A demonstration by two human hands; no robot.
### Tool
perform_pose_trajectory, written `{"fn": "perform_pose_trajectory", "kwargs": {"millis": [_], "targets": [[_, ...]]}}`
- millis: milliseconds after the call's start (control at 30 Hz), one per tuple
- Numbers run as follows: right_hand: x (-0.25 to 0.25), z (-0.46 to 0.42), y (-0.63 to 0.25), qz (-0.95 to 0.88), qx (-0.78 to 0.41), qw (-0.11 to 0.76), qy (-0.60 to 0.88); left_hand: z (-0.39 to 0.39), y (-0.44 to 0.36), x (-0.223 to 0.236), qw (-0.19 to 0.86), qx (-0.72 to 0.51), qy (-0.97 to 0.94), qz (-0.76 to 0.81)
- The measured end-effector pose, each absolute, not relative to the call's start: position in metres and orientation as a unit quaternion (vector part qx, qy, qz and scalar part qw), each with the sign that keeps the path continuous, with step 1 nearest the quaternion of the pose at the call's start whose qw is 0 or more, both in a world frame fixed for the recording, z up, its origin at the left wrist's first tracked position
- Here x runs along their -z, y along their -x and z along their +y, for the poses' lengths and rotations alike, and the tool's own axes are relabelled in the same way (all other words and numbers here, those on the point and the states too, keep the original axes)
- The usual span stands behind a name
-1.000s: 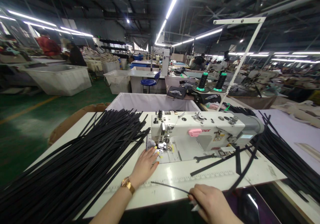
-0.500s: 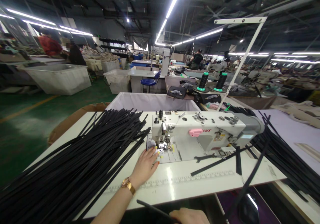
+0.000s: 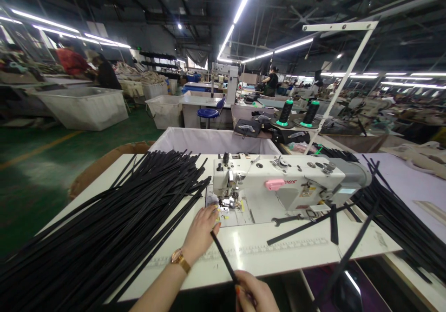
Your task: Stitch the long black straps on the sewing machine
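A blk strip (image 3: 222, 255) is slanting over the white table (image 3: 270, 260), w/ yr R hand (image 3: 257, 291) pinching it. Its tip is pointing nr yr L hand (image 3: 201, 227), which is lying w/ fingers out by the sewing machine (image 3: 254, 179). A blk heap (image 3: 132, 209) is sitting left.

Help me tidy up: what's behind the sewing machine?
Behind the sewing machine, a pale bin, two black thread cones and a white thread stand show. The machine and table hide the bin's bottom.
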State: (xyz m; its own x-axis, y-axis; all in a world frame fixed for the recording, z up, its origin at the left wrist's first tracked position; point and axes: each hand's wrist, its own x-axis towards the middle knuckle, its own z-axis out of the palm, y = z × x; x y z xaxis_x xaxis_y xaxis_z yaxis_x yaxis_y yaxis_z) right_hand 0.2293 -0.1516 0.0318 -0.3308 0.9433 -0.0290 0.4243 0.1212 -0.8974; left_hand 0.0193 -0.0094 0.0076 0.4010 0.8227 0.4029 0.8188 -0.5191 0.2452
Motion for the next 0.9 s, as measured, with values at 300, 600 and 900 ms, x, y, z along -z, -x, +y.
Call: {"fn": "perform_pose_trajectory", "kwargs": {"millis": [300, 600, 900], "targets": [[-0.025, -0.135, -0.214, -0.517, -0.523, 0.431, 0.523, -0.017, -0.035, -0.028, -0.059, -0.140, -0.866, 0.477], [-0.040, -0.125, -0.207, -0.451, -0.550, 0.461, 0.530, -0.023, -0.040, -0.033, -0.056, -0.103, -0.876, 0.468], [-0.052, -0.094, -0.185, -0.448, -0.579, 0.439, 0.520, -0.017, -0.023, -0.030, -0.042, -0.158, -0.865, 0.475]]}}
